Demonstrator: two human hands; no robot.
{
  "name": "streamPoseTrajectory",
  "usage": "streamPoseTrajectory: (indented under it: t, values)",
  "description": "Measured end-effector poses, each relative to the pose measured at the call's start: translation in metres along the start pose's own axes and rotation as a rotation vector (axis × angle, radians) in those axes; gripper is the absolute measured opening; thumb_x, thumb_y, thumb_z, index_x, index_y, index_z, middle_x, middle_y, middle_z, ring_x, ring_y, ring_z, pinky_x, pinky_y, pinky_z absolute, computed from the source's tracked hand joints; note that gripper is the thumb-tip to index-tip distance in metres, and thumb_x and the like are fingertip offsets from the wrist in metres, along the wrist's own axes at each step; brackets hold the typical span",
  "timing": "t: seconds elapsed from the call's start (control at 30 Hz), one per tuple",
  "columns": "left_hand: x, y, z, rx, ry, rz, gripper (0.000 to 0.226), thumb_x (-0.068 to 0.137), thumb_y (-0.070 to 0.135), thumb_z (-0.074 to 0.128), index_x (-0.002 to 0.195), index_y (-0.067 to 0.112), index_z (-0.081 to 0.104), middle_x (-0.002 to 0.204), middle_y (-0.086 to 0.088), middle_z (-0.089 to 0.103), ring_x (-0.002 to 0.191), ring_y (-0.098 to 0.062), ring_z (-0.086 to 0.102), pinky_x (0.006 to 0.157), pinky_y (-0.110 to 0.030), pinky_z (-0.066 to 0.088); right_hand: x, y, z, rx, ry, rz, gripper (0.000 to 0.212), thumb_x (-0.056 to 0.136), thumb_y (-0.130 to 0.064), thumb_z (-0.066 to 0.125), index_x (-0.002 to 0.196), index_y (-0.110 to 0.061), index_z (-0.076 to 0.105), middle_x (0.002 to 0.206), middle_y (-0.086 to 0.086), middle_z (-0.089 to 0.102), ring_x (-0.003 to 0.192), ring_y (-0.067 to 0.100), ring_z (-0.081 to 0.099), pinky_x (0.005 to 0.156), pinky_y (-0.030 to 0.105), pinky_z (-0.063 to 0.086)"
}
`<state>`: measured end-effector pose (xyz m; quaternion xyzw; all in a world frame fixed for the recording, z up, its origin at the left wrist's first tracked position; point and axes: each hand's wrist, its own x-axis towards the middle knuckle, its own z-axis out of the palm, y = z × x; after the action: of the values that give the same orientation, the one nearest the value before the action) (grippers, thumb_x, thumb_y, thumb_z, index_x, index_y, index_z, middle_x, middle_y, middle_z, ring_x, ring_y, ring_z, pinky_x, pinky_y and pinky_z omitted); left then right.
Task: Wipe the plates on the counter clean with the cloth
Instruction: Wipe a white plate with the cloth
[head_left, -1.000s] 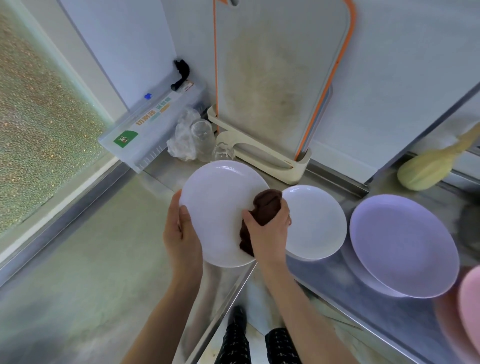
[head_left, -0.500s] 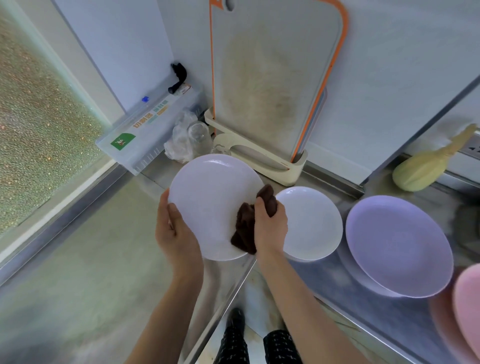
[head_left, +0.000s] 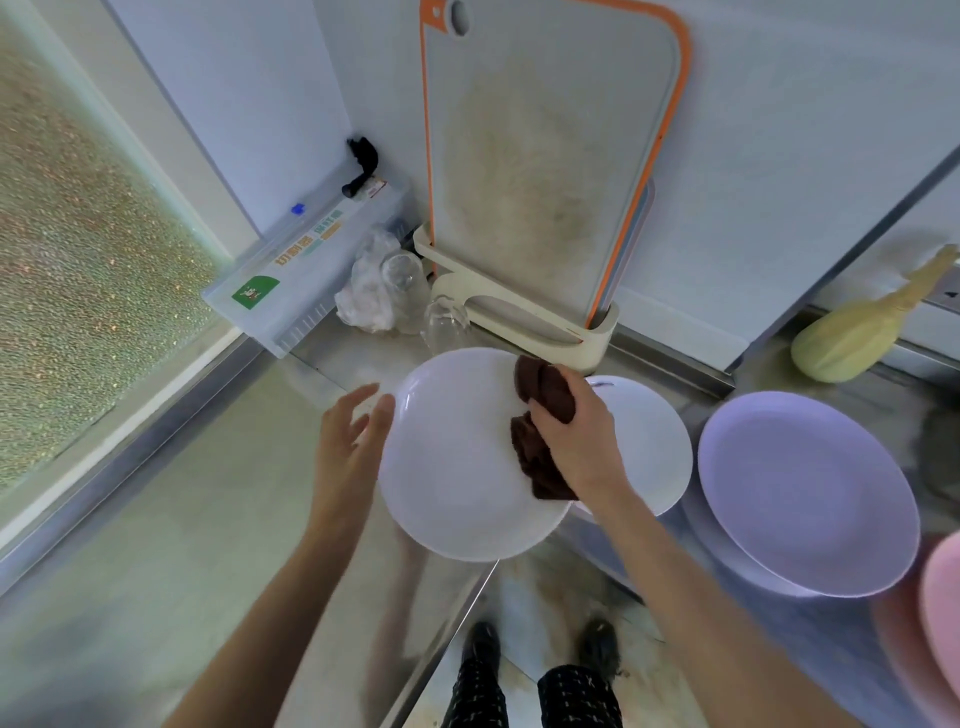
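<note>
A large white plate (head_left: 457, 457) is tilted up over the counter's front edge. My right hand (head_left: 576, 436) is shut on a dark brown cloth (head_left: 545, 395) and presses it against the plate's right rim. My left hand (head_left: 348, 447) is open with fingers spread, its thumb just at the plate's left rim. A smaller white plate (head_left: 649, 441) lies on the counter behind my right hand, partly hidden by it. To the right sit a lilac plate (head_left: 805, 488) and, cut off by the frame edge, a pink plate (head_left: 945, 597).
An orange-edged cutting board (head_left: 545, 156) stands in a cream rack (head_left: 519, 317) against the wall. Clear glasses (head_left: 447, 327), a crumpled bag and a wrap dispenser box (head_left: 301, 270) fill the corner. A yellow-green gourd (head_left: 857, 327) lies at the back right. The steel counter's edge (head_left: 457, 613) runs below the plate.
My left hand has let go of the plate's left rim and opened. My right hand with the cloth has slid up along the right rim.
</note>
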<state>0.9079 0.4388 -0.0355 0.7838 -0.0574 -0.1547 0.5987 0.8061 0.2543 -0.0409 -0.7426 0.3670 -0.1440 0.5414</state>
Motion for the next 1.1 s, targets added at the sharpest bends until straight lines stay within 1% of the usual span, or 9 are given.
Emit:
streamPoseTrajectory:
  t: [0.1, 0.23, 0.33, 0.4, 0.53, 0.67, 0.8, 1.03, 1.1]
  values:
    - [0.020, 0.026, 0.001, 0.124, -0.304, 0.050, 0.032, 0.087, 0.040, 0.058, 0.116, 0.027, 0.059, 0.109, 0.010, 0.064, 0.087, 0.013, 0.062, 0.075, -0.013, 0.046, 0.009, -0.007, -0.012, -0.165, -0.228, -0.179, 0.038, 0.084, -0.016, 0.064, 0.120, -0.024, 0.054, 0.103, -0.006, 0.062, 0.092, 0.011, 0.055, 0.083, 0.020, 0.039]
    - [0.030, 0.036, 0.010, 0.209, -0.620, -0.102, 0.053, 0.078, 0.066, 0.050, 0.098, 0.020, 0.066, 0.100, 0.001, 0.070, 0.090, -0.014, 0.065, 0.084, -0.028, 0.048, 0.012, -0.020, -0.015, -0.175, -0.356, -0.303, 0.031, 0.083, -0.013, 0.064, 0.111, -0.022, 0.057, 0.095, -0.008, 0.062, 0.084, 0.005, 0.054, 0.075, 0.009, 0.039]
    - [0.025, 0.031, 0.017, 0.142, -0.480, -0.149, 0.063, 0.079, 0.063, 0.051, 0.065, 0.001, 0.045, 0.069, -0.010, 0.038, 0.062, -0.023, 0.035, 0.060, -0.030, 0.030, 0.010, -0.026, -0.016, -0.180, -0.292, -0.321, 0.032, 0.083, -0.016, 0.064, 0.113, -0.022, 0.058, 0.097, -0.004, 0.066, 0.088, 0.010, 0.056, 0.078, 0.015, 0.041]
    - [0.019, 0.023, 0.023, 0.155, -0.326, -0.115, 0.052, 0.090, 0.046, 0.048, 0.063, 0.003, 0.040, 0.066, -0.007, 0.026, 0.057, -0.016, 0.028, 0.056, -0.030, 0.020, 0.006, -0.022, -0.015, -0.191, -0.207, -0.282, 0.034, 0.084, -0.021, 0.063, 0.117, -0.025, 0.055, 0.096, -0.006, 0.065, 0.089, 0.013, 0.057, 0.080, 0.023, 0.044]
    - [0.012, 0.018, 0.030, -0.129, -0.065, -0.203, 0.030, 0.093, 0.041, 0.048, 0.083, 0.013, 0.051, 0.077, -0.010, 0.042, 0.070, -0.021, 0.039, 0.062, -0.030, 0.034, -0.008, 0.005, -0.007, -0.020, 0.111, -0.002, 0.038, 0.087, -0.028, 0.059, 0.124, -0.028, 0.049, 0.101, -0.005, 0.064, 0.095, 0.020, 0.058, 0.086, 0.032, 0.046]
    - [-0.009, 0.014, 0.052, -0.226, 0.110, -0.191, 0.042, 0.094, 0.041, 0.045, 0.065, 0.010, 0.040, 0.065, -0.006, 0.031, 0.057, -0.016, 0.030, 0.055, -0.027, 0.026, -0.042, 0.018, 0.024, 0.332, 0.453, 0.358, 0.042, 0.090, -0.026, 0.055, 0.130, -0.029, 0.041, 0.109, -0.008, 0.057, 0.100, 0.018, 0.054, 0.089, 0.028, 0.039]
    - [-0.033, 0.002, 0.068, -0.386, 0.111, -0.308, 0.043, 0.094, 0.045, 0.041, 0.071, 0.011, 0.054, 0.065, 0.000, 0.058, 0.057, -0.013, 0.055, 0.059, -0.028, 0.045, -0.063, 0.030, 0.045, 0.605, 0.611, 0.490, 0.041, 0.088, -0.020, 0.057, 0.127, -0.028, 0.044, 0.118, -0.002, 0.058, 0.106, 0.019, 0.056, 0.096, 0.037, 0.044]
    - [-0.009, -0.003, 0.039, -0.074, -0.199, -0.144, 0.026, 0.093, 0.033, 0.049, 0.110, 0.016, 0.059, 0.086, 0.002, 0.063, 0.065, -0.003, 0.060, 0.055, -0.014, 0.048, -0.036, 0.042, -0.021, 0.094, 0.142, 0.163, 0.039, 0.088, -0.014, 0.058, 0.125, -0.024, 0.049, 0.104, -0.007, 0.060, 0.097, 0.017, 0.056, 0.079, 0.018, 0.043]
    - [0.006, 0.006, 0.035, 0.002, -0.369, -0.073, 0.032, 0.090, 0.034, 0.055, 0.120, 0.023, 0.055, 0.096, 0.000, 0.065, 0.075, -0.004, 0.063, 0.068, -0.014, 0.050, -0.027, 0.035, -0.036, -0.052, -0.076, 0.055, 0.035, 0.088, -0.018, 0.059, 0.119, -0.031, 0.051, 0.095, -0.013, 0.061, 0.086, 0.012, 0.058, 0.064, 0.007, 0.042]
